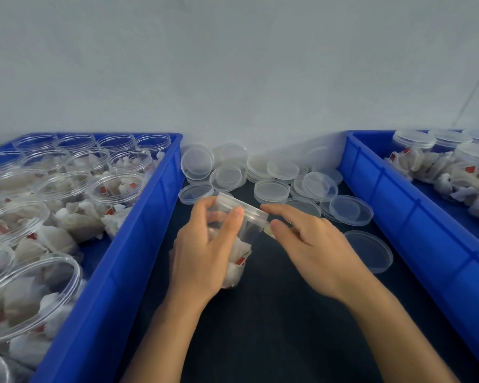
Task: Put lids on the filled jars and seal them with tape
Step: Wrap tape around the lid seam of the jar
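So the left hand (205, 252) has its fingers wrapped around the filled jar (234, 239), tilted with the lid (242, 207) end pointing away and right. The right hand (315, 250) sits just beside the lid rim, thumb and forefinger nearly closed; might be pinching tape, can't tell. Loose lids (271, 190) lie further back on the worktop (288, 313), blue crates (138, 244) either side.

Jar (234, 230) clear glossy plastic, smooth, held in left hand (205, 252); contents look like crinkled white paper or cloth sachets; loose lids (271, 190) translucent smooth plastic, slightly frosted; crates (138, 244) blue moulded plastic, semi-gloss, ribbed walls; table surface (274, 313) dark, matt, cloth-like; wall (233, 64) pale, matt, smooth.
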